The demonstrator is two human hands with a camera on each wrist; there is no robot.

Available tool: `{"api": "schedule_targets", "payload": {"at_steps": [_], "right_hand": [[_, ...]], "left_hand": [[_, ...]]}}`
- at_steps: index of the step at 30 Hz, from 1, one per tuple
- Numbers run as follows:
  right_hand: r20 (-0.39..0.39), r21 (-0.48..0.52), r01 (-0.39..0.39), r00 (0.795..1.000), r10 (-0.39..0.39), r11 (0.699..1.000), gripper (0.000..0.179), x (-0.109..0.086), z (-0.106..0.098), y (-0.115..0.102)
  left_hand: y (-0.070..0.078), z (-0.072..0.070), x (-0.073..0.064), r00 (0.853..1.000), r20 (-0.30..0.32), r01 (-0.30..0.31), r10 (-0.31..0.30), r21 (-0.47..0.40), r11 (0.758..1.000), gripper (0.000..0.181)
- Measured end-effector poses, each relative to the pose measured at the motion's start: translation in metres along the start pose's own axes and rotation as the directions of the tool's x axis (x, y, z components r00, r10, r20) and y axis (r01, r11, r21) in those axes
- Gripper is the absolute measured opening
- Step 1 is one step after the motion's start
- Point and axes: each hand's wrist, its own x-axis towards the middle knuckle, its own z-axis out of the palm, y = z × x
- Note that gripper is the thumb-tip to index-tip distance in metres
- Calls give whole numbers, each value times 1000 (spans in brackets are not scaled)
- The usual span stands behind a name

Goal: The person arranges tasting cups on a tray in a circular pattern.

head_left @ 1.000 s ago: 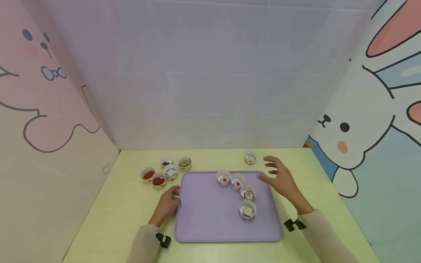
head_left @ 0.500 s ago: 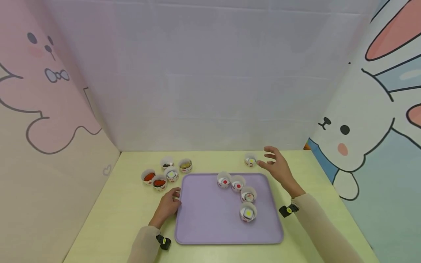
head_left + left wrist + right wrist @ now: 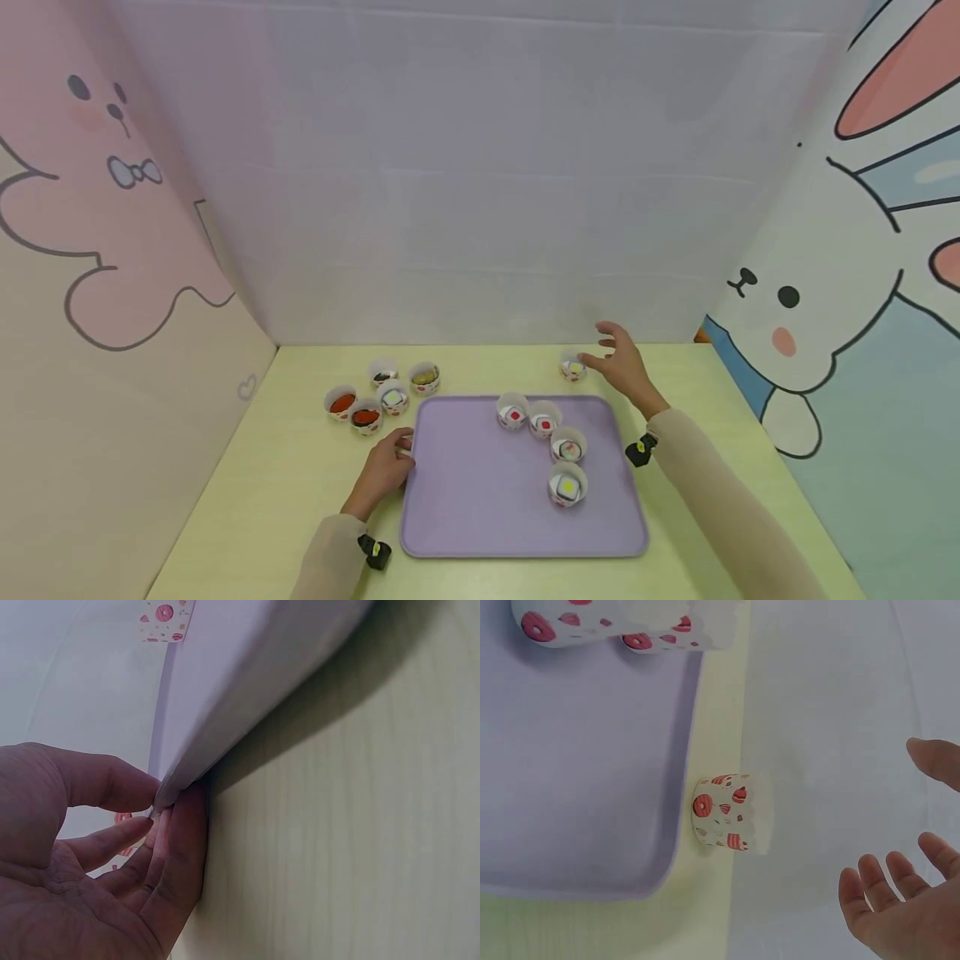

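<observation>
My left hand (image 3: 384, 472) is at the left edge of a purple tray (image 3: 465, 500). In the left wrist view, its thumb and fingers (image 3: 184, 855) pinch the tray's rim. My right hand (image 3: 624, 367) is raised above the table's back, its thumb and fingers spread apart with nothing between them. Just left of it, on the table behind the tray, stands a paper cup (image 3: 573, 367) with a white and yellow piece inside. The right wrist view shows this paper cup (image 3: 731, 812), printed with red sweets, apart from the fingers.
On the tray's right half stand several similar paper cups, among them one with a red-centred piece (image 3: 513, 412) and one with a yellow-centred piece (image 3: 567, 485). Another group of cups stands left of the tray, including an orange-filled cup (image 3: 342, 403). A white wall (image 3: 480, 208) rises behind the table.
My right hand has moved left and towards the back, nearing the lone cup behind the tray. My left hand has stayed at the tray's edge.
</observation>
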Motion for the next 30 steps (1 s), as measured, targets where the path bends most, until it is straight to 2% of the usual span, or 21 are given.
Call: {"api": "schedule_targets", "payload": {"at_steps": [6, 11, 17, 20, 30], "right_hand": [[78, 93, -92, 993, 85, 991, 84, 18, 7, 20], [95, 74, -117, 989, 109, 990, 84, 28, 14, 32], [143, 112, -152, 980, 135, 982, 90, 31, 20, 42], [172, 113, -155, 976, 135, 981, 91, 33, 25, 47], [194, 66, -159, 970, 143, 985, 91, 38, 36, 62]], "left_hand": [[1, -1, -1, 1000, -4, -16, 16, -3, 1000, 53], [0, 0, -3, 1000, -6, -25, 25, -5, 1000, 53], [-2, 0, -3, 1000, 2, -27, 27, -16, 1000, 54], [-2, 0, -3, 1000, 1, -23, 23, -22, 999, 53], [0, 1, -3, 999, -9, -43, 43, -21, 999, 53]]}}
